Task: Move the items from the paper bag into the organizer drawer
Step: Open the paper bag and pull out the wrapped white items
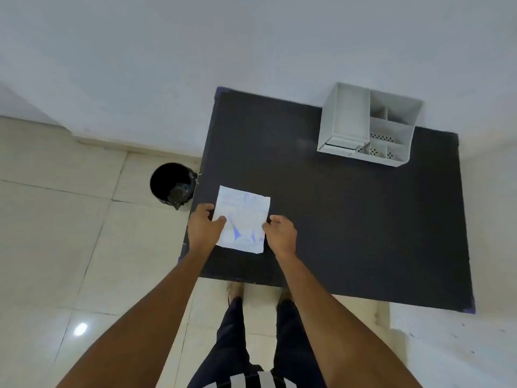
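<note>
A white paper bag (244, 219) with blue print lies flat near the front left of the dark table (349, 219). My left hand (204, 228) grips its left edge, thumb on top. At the bag's right edge my right hand (281, 232) pinches it with the fingertips. The white plastic organizer (366, 126) stands at the table's back right against the wall, with several open compartments and a small drawer (342, 144) low at its front left. I see no items outside the bag.
A black bucket (173, 184) stands on the tiled floor just left of the table. A white wall runs behind the table. A white surface (453, 345) lies at the lower right. My legs and feet are below the table's front edge.
</note>
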